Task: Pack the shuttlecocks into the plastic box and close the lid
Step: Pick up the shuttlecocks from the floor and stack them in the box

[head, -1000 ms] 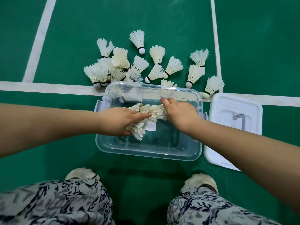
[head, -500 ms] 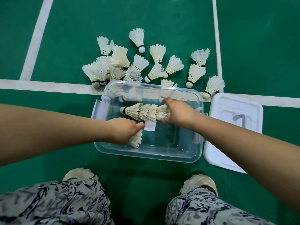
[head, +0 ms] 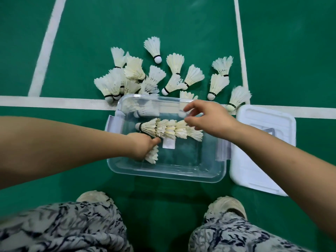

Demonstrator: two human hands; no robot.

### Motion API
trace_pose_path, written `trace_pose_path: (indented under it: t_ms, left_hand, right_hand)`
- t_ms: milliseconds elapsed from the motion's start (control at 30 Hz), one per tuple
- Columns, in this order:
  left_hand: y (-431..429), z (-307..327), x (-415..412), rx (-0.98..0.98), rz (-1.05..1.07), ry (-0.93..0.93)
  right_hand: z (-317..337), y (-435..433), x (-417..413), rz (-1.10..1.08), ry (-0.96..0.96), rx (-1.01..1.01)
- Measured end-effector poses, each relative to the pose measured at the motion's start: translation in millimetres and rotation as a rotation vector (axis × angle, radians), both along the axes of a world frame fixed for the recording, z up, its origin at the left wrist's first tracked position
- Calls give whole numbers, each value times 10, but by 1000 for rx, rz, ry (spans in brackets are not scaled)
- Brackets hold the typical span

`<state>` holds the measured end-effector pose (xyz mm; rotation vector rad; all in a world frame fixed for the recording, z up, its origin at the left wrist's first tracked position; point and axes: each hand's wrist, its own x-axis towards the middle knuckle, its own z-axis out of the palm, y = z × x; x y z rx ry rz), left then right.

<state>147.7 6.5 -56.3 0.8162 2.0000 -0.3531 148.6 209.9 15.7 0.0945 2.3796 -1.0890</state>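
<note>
- The green court floor (head: 181, 20) fills the view, crossed by white lines (head: 54, 102).
- The person's patterned trousers (head: 60, 228) and pale shoes (head: 227, 206) sit at the bottom edge.
- The clear plastic box (head: 163, 171) stands open on the floor just ahead of the feet, its far edge over a white line.
- The white lid (head: 254, 170) lies flat on the floor, just beside the box on its right.
- A loose pile of shuttlecocks (head: 127, 77) lies on the floor beyond the box, some heaped at the left, others scattered toward the right.
- A nested row of shuttlecocks (head: 169, 130) lies on its side inside the box, cork end pointing left.
- The right hand (head: 209, 119) hovers over the row's feathered end, fingers spread and loose; it seems to be just clear of the feathers, though the angle makes that hard to judge.
- The left hand (head: 143, 148) is inside the box near its left wall, closed around a second shuttlecock bunch (head: 152, 155) whose feathers poke out below the fist.
- One more shuttlecock (head: 145, 111) lies inside near the far wall, blurred by the plastic.
</note>
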Motion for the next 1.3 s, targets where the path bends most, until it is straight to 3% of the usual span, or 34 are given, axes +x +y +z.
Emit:
trace_pose_path:
  t_ms: [267,433,600,800,1067,1300]
  left_hand:
    - [116,60,81,-33,111,-78]
    - [198,213,-38,4,137,-64]
    - [374,580,-233,176,134,19]
    - [432,788,-607,456,309,275]
    - [428,733,-744,621,370,355]
    - [380,650,-795,688,393,303]
  right_hand:
    - [-62,354,9,-199,200,-126]
    - [-135,473,-94,-334,192,-208]
    - [-133,439,-261,-217,270,-46]
    - [-215,372,-658,75,271,362]
    - [-633,237,-1165,112,-39,410]
    - [-813,40,-1354,181,32,397]
